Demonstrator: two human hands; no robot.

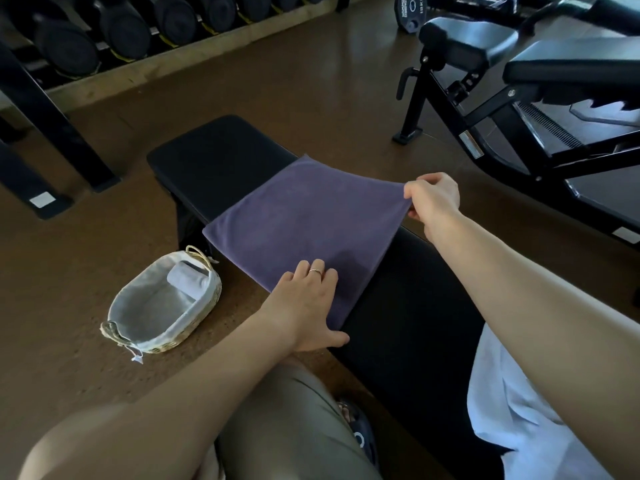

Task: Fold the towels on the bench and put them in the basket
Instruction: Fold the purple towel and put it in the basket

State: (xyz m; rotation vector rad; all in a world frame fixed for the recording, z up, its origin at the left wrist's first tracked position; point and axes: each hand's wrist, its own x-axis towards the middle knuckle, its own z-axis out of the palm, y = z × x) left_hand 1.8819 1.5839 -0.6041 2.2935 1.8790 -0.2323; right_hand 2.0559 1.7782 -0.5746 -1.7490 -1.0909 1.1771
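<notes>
A purple towel (298, 223) lies spread across the black padded bench (221, 157). My left hand (308, 306) rests flat on the towel's near corner, fingers straight, thumb on the bench edge. My right hand (433, 197) pinches the towel's far right corner and holds it slightly lifted off the bench. On the floor to the left of the bench stands a woven basket (145, 341) with a pale cloth lining, and a rolled grey towel (188, 278) lies at its far end.
A dumbbell rack (121, 32) runs along the back left. An adjustable black bench (519, 81) stands at the right. A light blue cloth (512, 403) lies on the near bench end beside me. My knee in khaki trousers (294, 427) is below.
</notes>
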